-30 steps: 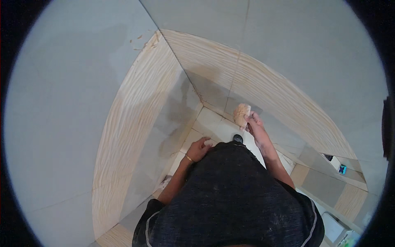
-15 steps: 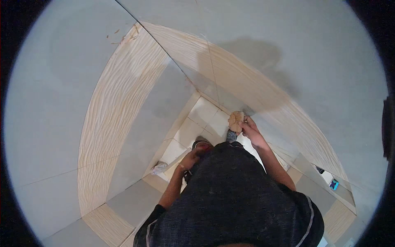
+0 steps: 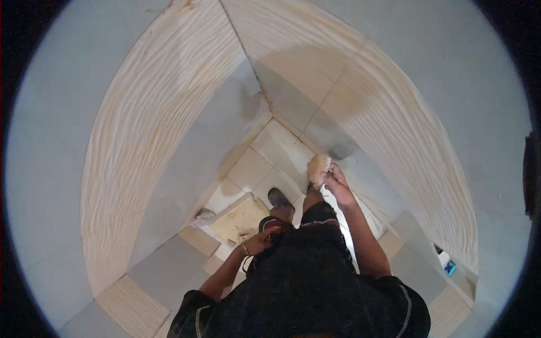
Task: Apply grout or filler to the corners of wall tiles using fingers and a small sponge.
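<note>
Head view, looking down into a tiled corner. Right hand (image 3: 338,187): closed, with fingers and thumb gripping the right side of a tan piece (image 3: 318,167), rounded at its left; exact material not possible to tell. Tan piece: held up over the floor (image 3: 249,167), toward its right edge and in front of the foot of the right wall (image 3: 462,73); apparently free of any surface. Left hand (image 3: 259,242): low beside the hem of the dark shorts (image 3: 321,215), with a bangle (image 3: 244,249) at the wrist; fingers partly lost against the cloth, so not possible to tell whether open, closed or gripping.

On the floor: a dark shoe (image 3: 277,197) near the middle; a pale yellow slab (image 3: 238,218) toward the left edge, with small fragments (image 3: 245,233) near its lower end; a crumpled whitish bag (image 3: 203,217) just beside the slab, near the foot of the left wall (image 3: 180,149). Farther right: a blue-and-white packet (image 3: 449,267) in a recess.

Stage of the work, by judgement only. Apparently done: tiling of both walls, wavy relief bands (image 3: 141,112) included. Apparently left: brownish marks (image 3: 269,102) low on the vertical joint (image 3: 245,50), above the far corner of the floor; a dark patch (image 3: 341,151) on the right wall, either stain or shadow. Share completed: not possible to tell.
</note>
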`<state>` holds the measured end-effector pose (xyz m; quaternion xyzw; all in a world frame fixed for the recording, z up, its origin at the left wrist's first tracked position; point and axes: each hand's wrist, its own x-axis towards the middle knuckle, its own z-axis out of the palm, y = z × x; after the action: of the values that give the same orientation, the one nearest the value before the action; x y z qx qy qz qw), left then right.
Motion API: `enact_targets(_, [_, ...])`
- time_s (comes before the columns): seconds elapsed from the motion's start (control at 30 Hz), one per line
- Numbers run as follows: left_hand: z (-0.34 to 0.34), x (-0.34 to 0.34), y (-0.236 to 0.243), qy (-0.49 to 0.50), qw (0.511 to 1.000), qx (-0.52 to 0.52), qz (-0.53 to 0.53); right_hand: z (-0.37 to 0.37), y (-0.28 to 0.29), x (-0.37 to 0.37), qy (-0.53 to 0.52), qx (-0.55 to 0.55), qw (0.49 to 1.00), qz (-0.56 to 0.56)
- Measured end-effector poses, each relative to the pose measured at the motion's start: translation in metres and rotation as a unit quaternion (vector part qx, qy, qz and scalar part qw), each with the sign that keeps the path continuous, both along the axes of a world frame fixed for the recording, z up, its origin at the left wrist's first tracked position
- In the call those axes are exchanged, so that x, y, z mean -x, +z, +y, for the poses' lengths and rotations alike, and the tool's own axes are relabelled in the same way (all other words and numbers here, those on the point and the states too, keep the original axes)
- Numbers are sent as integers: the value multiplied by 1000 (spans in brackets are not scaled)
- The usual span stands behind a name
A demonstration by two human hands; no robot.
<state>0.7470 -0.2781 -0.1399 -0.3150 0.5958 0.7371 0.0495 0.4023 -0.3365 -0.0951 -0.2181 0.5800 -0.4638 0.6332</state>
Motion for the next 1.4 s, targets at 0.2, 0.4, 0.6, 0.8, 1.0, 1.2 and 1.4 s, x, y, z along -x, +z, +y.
enact_targets(0.2, [-18,43,-35,-83,996,30,-24,-35,-94,5,31,-21,999,-28])
enact_targets(0.4, [-118,90,-74,329,921,146,-147,-114,-117,-6,81,-65,993,46])
enact_targets(0.6, [-207,138,-113,504,809,301,-7,-138,-191,-15,44,10,998,32])
enact_targets(0.8, [-241,170,-234,571,749,325,81,-155,-279,-13,65,-16,998,-12])
enact_targets(1.0, [-228,172,-329,591,760,206,178,-141,-367,-10,58,45,996,-51])
enact_targets(1.2, [-219,183,-375,583,735,168,304,-149,-380,-7,87,60,994,13])
enact_targets(1.4, [-216,194,-415,564,729,268,280,-140,-393,-9,89,67,982,152])
